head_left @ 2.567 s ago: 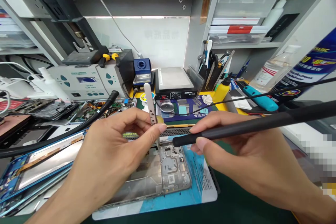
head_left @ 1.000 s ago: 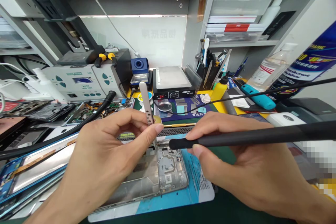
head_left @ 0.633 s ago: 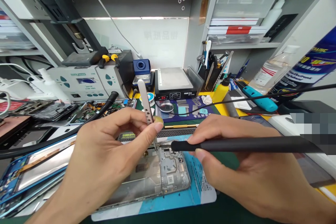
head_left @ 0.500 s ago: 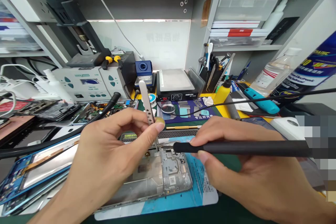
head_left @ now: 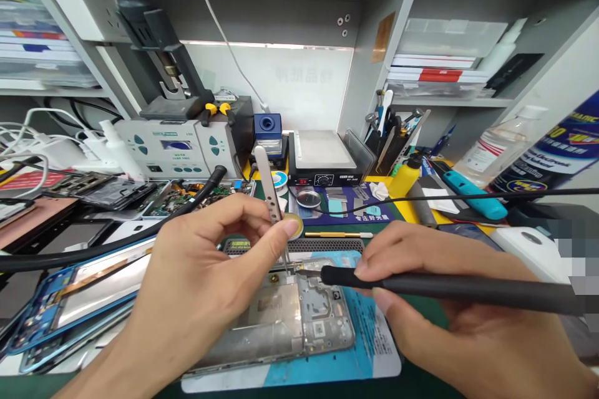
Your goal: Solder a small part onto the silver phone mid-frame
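Black-handled tool (head_left: 421, 285) in right hand (head_left: 463, 338): rear end dropped, metal tip (head_left: 309, 274) now in clearer view.

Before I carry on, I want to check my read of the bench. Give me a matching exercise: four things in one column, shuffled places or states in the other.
Things:
1. Tweezers
2. Black-handled tool
3. Phone frame
4. Yellow bottle

Places or states:
A. Lying on the blue-and-white pad
B. Topped with black
C. Held in the right hand
D. Held in the left hand

Pairs: 1-D, 2-C, 3-A, 4-B
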{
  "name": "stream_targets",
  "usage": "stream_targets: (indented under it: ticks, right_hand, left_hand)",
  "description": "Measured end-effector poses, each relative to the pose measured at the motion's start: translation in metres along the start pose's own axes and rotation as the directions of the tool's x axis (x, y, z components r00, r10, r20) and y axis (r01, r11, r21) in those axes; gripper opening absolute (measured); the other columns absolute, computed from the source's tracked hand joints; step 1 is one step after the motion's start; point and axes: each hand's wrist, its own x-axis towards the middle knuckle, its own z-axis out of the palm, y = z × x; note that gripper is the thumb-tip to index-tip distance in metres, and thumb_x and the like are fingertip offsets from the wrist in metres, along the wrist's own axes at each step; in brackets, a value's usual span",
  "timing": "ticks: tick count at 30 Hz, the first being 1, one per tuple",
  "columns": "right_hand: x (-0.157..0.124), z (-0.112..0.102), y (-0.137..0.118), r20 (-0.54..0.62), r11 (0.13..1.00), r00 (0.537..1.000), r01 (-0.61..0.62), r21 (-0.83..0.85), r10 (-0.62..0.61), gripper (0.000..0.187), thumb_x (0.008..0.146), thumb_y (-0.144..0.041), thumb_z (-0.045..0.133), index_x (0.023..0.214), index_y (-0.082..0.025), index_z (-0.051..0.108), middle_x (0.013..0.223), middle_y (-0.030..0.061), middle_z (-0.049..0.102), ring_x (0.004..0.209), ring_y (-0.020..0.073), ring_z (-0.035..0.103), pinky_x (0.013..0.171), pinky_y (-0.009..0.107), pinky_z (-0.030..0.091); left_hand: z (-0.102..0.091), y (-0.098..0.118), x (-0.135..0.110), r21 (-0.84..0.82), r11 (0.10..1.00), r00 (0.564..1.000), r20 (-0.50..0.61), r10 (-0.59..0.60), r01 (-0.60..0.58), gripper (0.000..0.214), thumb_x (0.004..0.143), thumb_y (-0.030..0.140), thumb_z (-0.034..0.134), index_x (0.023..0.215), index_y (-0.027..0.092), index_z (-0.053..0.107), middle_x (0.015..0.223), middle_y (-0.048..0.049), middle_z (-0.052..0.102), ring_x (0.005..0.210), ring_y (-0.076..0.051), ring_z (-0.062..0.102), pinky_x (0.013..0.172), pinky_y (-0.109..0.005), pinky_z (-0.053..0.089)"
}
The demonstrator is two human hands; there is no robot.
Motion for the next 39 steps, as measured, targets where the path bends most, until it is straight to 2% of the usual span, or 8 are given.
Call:
stream_targets:
  ticks: [5, 13, 15, 19, 24, 35, 39]
  right_hand:
    - [-0.001, -0.001, -0.001, 0.003, 0.999, 1.000, 0.023, 0.035, -0.023, 0.034, 0.070, 0.002, 0.069, 0.086, -0.027, 0.075, 0.089, -0.0036, 0.079, 0.076, 0.0124, 0.076, 0.069, 0.016, 0.059]
    - [0.001, -0.003, 0.002, 0.024, 0.996, 0.996, 0.088, 0.014, -0.088, 0.035, 0.072, 0.001, 0.068, 0.090, -0.028, 0.074, 0.088, -0.0021, 0.078, 0.074, 0.0133, 0.077, 0.067, 0.016, 0.060]
    - [0.001, -0.003, 0.002, 0.055, 0.995, 0.994, 0.095, 0.010, -0.096, 0.035, 0.072, 0.001, 0.069, 0.091, -0.028, 0.075, 0.088, -0.0019, 0.078, 0.074, 0.0127, 0.077, 0.066, 0.015, 0.059]
    - [-0.002, -0.001, 0.003, 0.022, 0.994, 0.994, 0.109, 0.017, -0.109, 0.032, 0.074, -0.001, 0.068, 0.091, -0.027, 0.076, 0.088, -0.0021, 0.076, 0.071, 0.0105, 0.075, 0.065, 0.014, 0.058]
    - [-0.004, -0.002, 0.006, 0.025, 0.987, 0.987, 0.158, -0.025, -0.158, 0.037, 0.074, 0.000, 0.066, 0.094, -0.029, 0.076, 0.090, -0.0017, 0.078, 0.071, 0.0132, 0.076, 0.063, 0.018, 0.058]
    - [-0.005, -0.007, 0.011, 0.014, 0.987, 0.991, 0.132, -0.095, -0.131, 0.032, 0.076, -0.006, 0.067, 0.091, -0.031, 0.080, 0.088, -0.0022, 0.078, 0.071, 0.0130, 0.076, 0.066, 0.017, 0.058]
    - [-0.004, -0.009, 0.010, 0.008, 0.991, 0.993, 0.118, -0.057, -0.117, 0.032, 0.076, -0.005, 0.069, 0.091, -0.030, 0.081, 0.087, 0.0006, 0.078, 0.069, 0.0170, 0.076, 0.063, 0.022, 0.060]
  left_hand:
    - [0.002, -0.004, 0.002, -0.027, 0.999, 1.000, -0.006, 0.020, -0.020, 0.015, 0.087, 0.037, 0.076, 0.077, 0.029, 0.070, 0.066, 0.0102, 0.070, 0.059, -0.010, 0.061, 0.057, -0.018, 0.047]
    - [0.003, -0.007, 0.000, -0.068, 0.997, 0.999, -0.013, 0.048, -0.049, 0.018, 0.088, 0.030, 0.074, 0.072, 0.025, 0.068, 0.061, 0.0118, 0.066, 0.056, -0.004, 0.058, 0.054, -0.011, 0.043]
    - [0.004, -0.007, 0.001, -0.068, 0.996, 0.999, -0.023, 0.048, -0.050, 0.018, 0.088, 0.030, 0.074, 0.072, 0.025, 0.068, 0.061, 0.0119, 0.066, 0.056, -0.004, 0.058, 0.054, -0.011, 0.043]
    - [0.004, -0.007, 0.001, -0.068, 0.996, 0.997, -0.054, 0.056, -0.060, 0.016, 0.088, 0.029, 0.074, 0.073, 0.025, 0.069, 0.062, 0.0119, 0.068, 0.056, -0.004, 0.059, 0.056, -0.010, 0.044]
    - [0.004, -0.010, 0.000, -0.077, 0.995, 0.995, -0.076, 0.061, -0.067, 0.018, 0.088, 0.027, 0.073, 0.071, 0.024, 0.067, 0.061, 0.0105, 0.066, 0.055, -0.005, 0.058, 0.054, -0.011, 0.045]
    - [0.007, -0.018, -0.001, -0.109, 0.990, 0.992, -0.097, 0.076, -0.087, 0.017, 0.088, 0.023, 0.072, 0.072, 0.024, 0.067, 0.062, 0.0097, 0.068, 0.055, -0.006, 0.060, 0.054, -0.014, 0.047]
    - [0.006, -0.016, 0.000, -0.093, 0.992, 0.994, -0.082, 0.076, -0.083, 0.019, 0.089, 0.024, 0.071, 0.071, 0.023, 0.066, 0.060, 0.0098, 0.066, 0.052, -0.006, 0.058, 0.051, -0.014, 0.045]
